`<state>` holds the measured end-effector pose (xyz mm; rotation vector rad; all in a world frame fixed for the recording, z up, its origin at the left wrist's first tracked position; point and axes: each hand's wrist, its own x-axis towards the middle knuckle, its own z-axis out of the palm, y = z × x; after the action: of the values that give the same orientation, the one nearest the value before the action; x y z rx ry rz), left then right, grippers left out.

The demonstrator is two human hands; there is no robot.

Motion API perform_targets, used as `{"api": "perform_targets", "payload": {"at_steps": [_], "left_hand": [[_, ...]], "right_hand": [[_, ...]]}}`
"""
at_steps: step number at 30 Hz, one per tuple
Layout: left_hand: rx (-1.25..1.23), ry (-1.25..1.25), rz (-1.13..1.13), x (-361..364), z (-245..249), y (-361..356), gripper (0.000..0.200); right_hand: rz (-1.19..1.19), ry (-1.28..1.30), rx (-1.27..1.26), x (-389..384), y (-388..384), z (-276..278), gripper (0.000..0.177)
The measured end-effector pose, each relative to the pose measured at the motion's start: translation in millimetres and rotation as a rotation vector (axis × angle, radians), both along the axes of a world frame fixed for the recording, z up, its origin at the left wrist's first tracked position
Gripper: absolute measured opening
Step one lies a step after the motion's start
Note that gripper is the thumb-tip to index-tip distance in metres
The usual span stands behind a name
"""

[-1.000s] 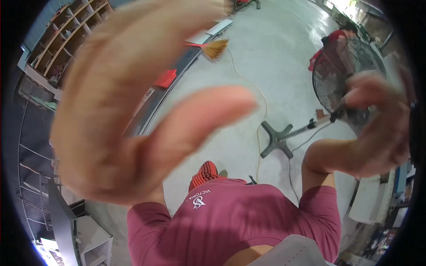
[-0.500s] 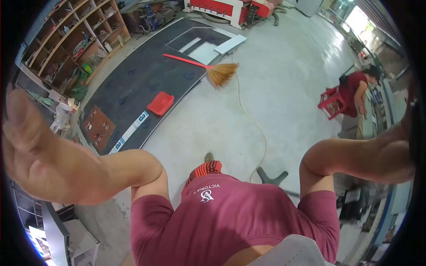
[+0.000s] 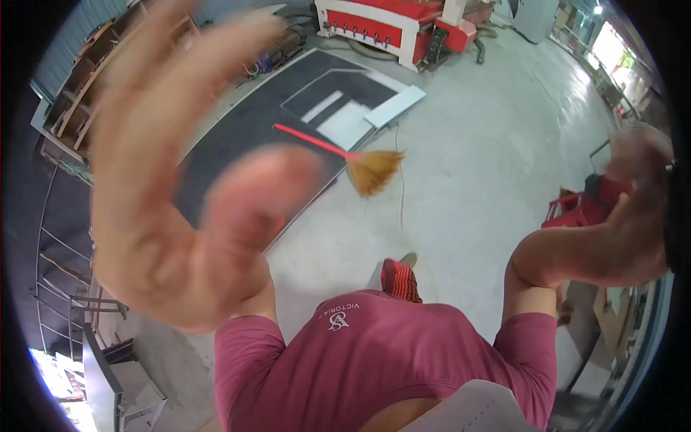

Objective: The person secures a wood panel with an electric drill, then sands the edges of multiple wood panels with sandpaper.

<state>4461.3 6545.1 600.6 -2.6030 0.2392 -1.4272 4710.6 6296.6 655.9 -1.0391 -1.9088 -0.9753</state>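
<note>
My left hand [image 3: 183,187] is raised large and close to the camera, its fingers and thumb spread with nothing between them; motion blurs it slightly. At the right edge my right hand [image 3: 640,194] is also lifted near the camera, blurred and partly lost in the dark rim, so its grip is unclear. Beyond my left hand, a broom [image 3: 374,171] with a red handle lies across the edge of a dark sheet [image 3: 237,122] on the floor. White pieces [image 3: 345,126] rest on that sheet.
A red and white machine [image 3: 367,29] stands at the top. Shelving [image 3: 75,108] is at upper left. On the right, a person in red [image 3: 608,193] is mostly hidden behind my right arm, beside a red stool [image 3: 565,210]. A thin cable [image 3: 402,191] crosses the floor.
My left hand has swung up and inward, now covering the red dustpan and part of the dark sheet. My right hand has risen slightly. The floor view has shifted, and my foot shows further right.
</note>
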Motion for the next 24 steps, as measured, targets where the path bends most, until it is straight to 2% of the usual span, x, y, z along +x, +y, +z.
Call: {"api": "perform_targets", "payload": {"at_steps": [1, 2, 3, 4, 6, 7, 8, 10, 11, 12, 14, 15, 16, 17, 18, 19, 20, 21, 22, 23, 24], "left_hand": [[-0.076, -0.345, 0.068, 37, 1, 4, 0.048], [-0.155, -0.679, 0.128, 72, 2, 9, 0.048], [-0.031, -0.576, 0.370, 69, -4, 22, 0.048], [-0.029, -0.578, 0.372, 116, 6, 20, 0.048], [-0.109, -0.869, 0.048, 210, 28, 13, 0.048], [-0.122, -0.354, 0.057, 220, 39, 16, 0.049], [-0.123, -0.346, 0.054, 244, 40, 20, 0.049], [-0.026, -0.120, 0.384, 298, 46, 24, 0.047], [-0.135, -0.410, 0.399, 326, 39, 34, 0.047], [-0.134, -0.417, 0.399, 349, 34, 49, 0.047], [-0.200, -0.996, 0.147, 390, 24, 80, 0.044], [-0.207, -0.993, 0.104, 453, 31, 54, 0.044], [-0.209, -0.993, 0.096, 478, 37, 59, 0.044], [-0.153, -0.357, 0.058, 499, 40, 65, 0.045], [-0.079, 0.276, 0.014, 526, 39, 75, 0.047], [-0.073, 0.276, -0.002, 560, 33, 91, 0.047], [-0.006, 0.198, 0.105, 596, 26, 106, 0.048], [0.049, 0.121, 0.211, 635, 17, 125, 0.050], [-0.047, -0.340, 0.131, 688, -3, 158, 0.052], [-0.200, -0.615, 0.136, 740, -1, 169, 0.053], [-0.369, -0.872, 0.142, 791, 2, 173, 0.054]], "right_hand": [[0.035, -0.100, -0.082, 30, 12, 9, 0.061], [-0.462, 0.401, 0.228, 35, 5, 4, 0.058], [-0.225, 0.409, 0.407, 58, 24, 3, 0.058], [0.017, 0.406, 0.584, 89, 40, 4, 0.058], [0.063, 0.453, 0.581, 153, 51, 13, 0.058], [0.105, 0.507, 0.575, 185, 56, 17, 0.059], [0.145, 0.565, 0.568, 212, 59, 18, 0.060], [0.229, 0.675, 0.549, 262, 63, 22, 0.061], [0.278, 0.720, 0.538, 287, 67, 23, 0.061], [0.328, 0.766, 0.528, 315, 72, 25, 0.062], [0.378, 0.813, 0.516, 376, 75, 28, 0.063], [0.363, 1.049, 0.187, 416, 65, 35, 0.064], [0.333, 1.265, -0.154, 448, 68, 38, 0.065], [0.323, 1.265, -0.144, 488, 79, 27, 0.065], [0.182, 0.871, 0.111, 534, 107, 11, 0.057], [0.038, 0.463, 0.343, 581, 136, -5, 0.050], [-0.106, 0.038, 0.552, 618, 152, -12, 0.044], [-0.191, 0.348, 0.421, 624, 139, -11, 0.044], [-0.273, 0.646, 0.291, 633, 130, -4, 0.044], [-0.242, 0.607, 0.649, 673, 161, -2, 0.048], [-0.255, 0.586, 0.648, 709, 178, -5, 0.048]]}}
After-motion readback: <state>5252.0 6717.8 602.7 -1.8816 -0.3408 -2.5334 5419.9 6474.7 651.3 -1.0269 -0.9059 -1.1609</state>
